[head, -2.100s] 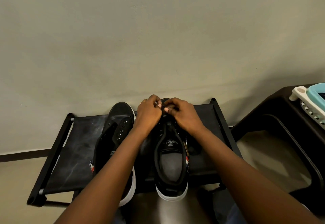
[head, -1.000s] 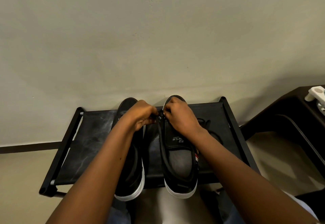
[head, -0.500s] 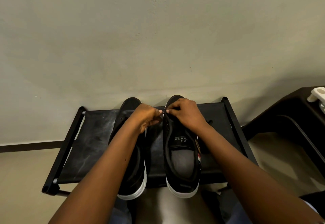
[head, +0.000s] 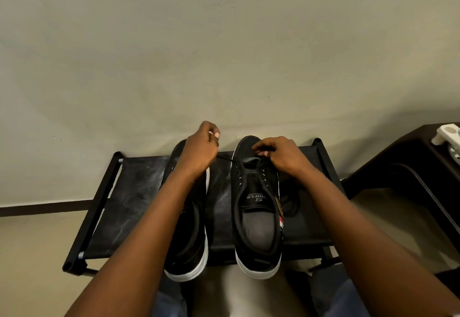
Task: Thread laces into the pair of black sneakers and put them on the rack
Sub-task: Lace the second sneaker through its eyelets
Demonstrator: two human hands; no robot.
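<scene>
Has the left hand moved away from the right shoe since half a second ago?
Yes. The left hand has pulled left and away from the right shoe, drawing the lace taut.

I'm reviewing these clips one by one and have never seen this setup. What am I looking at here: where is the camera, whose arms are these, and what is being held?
There is no machine here. The single picture comes from a camera worn on a person's head, looking forward and down, so the two bare arms entering from below are the wearer's own. A low black rack stands against a pale wall, with two black sneakers on it. The left hand pinches a black lace and draws it out sideways from the front eyelets of the right sneaker. The right hand grips that sneaker near its toe end. The left sneaker lies partly under the left forearm. A dark table stands at the right.
</scene>
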